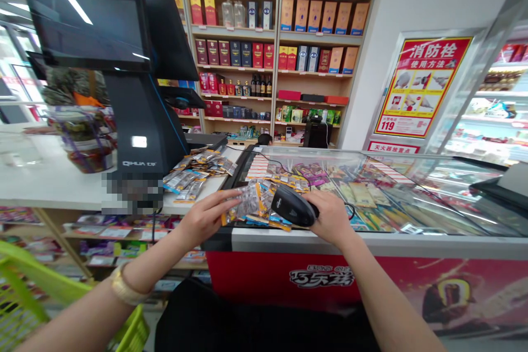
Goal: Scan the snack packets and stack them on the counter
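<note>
The left hand (206, 217) pinches a clear plastic, orange-edged packet (247, 202); the right hand (330, 217) wraps around a black plastic barcode scanner (293, 206). Between them, loose orange-and-clear packets (280, 224) could slide if the scanner bumps them.

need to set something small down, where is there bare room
Bare: the white counter, in front of the strapped containers and left of the monitor stand. The freezer's glass lid looks free right of the right hand, though goods show through it. Crowded: between that hand and the left hand, packets and a scanner; right of the stand, more packets.
</note>
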The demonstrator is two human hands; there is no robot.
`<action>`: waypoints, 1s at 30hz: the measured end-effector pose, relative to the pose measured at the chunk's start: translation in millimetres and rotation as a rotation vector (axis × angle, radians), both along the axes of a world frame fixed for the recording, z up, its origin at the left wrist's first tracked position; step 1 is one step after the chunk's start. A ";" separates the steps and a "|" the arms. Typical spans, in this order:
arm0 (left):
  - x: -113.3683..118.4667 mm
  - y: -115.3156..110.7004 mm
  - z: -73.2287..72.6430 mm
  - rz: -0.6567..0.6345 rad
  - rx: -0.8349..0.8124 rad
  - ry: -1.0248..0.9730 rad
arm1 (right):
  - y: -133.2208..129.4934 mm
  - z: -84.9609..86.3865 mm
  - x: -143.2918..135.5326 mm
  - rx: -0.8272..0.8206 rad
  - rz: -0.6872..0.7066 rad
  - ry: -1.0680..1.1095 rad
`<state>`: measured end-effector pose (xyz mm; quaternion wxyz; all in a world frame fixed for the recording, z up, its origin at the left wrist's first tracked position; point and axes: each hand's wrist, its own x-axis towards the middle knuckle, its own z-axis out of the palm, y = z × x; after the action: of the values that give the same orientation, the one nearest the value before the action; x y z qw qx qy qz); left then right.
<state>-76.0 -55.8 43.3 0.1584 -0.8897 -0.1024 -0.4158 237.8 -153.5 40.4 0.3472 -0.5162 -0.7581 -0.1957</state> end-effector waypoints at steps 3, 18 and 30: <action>-4.2 14.5 -10.0 0.238 -0.075 -0.098 | -1.4 -4.7 5.1 0.021 -0.023 0.028; 36.0 29.2 -62.9 0.502 -0.241 0.202 | -5.2 -20.3 17.0 0.017 -0.072 -0.013; -32.2 72.1 -16.4 1.157 -0.401 -0.050 | -5.7 -29.0 21.7 0.011 -0.096 -0.028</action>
<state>-108.1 16.3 26.9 0.1855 -0.6924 -0.6487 -0.2558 259.5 -159.3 11.4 0.3298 -0.5473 -0.7361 -0.2233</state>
